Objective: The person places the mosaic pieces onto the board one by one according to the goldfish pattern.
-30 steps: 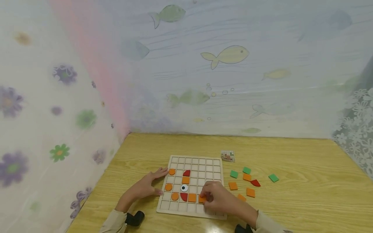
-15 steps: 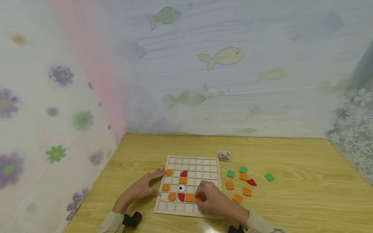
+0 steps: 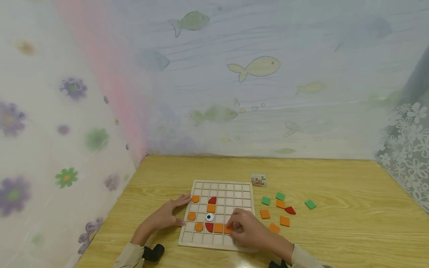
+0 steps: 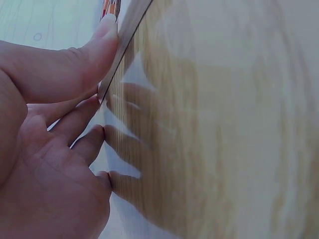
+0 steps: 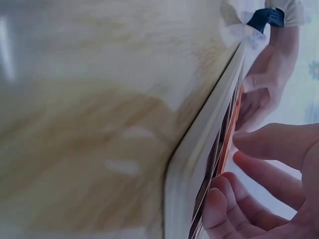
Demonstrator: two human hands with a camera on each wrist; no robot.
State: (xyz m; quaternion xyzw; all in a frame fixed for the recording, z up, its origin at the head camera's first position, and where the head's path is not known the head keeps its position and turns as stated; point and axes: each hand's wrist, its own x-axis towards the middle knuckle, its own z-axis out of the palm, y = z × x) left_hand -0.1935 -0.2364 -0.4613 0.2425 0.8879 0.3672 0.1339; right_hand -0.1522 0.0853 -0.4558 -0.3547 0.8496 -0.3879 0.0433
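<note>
Loose tiles right of board, probable card behind

playroom-like nook with fish-patterned wall

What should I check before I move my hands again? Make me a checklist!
1. Left hand at the board's left edge: ok.
2. Right hand free for another piece: not ok, its fingertips are at an orange square.
3. That square flat in its cell: cannot tell, fingers cover part.
4. Eye piece showing its black dot: ok.
5. Green squares on the board: not ok, they're on the table.
6. Picture card uncovered by hands: ok.
</note>
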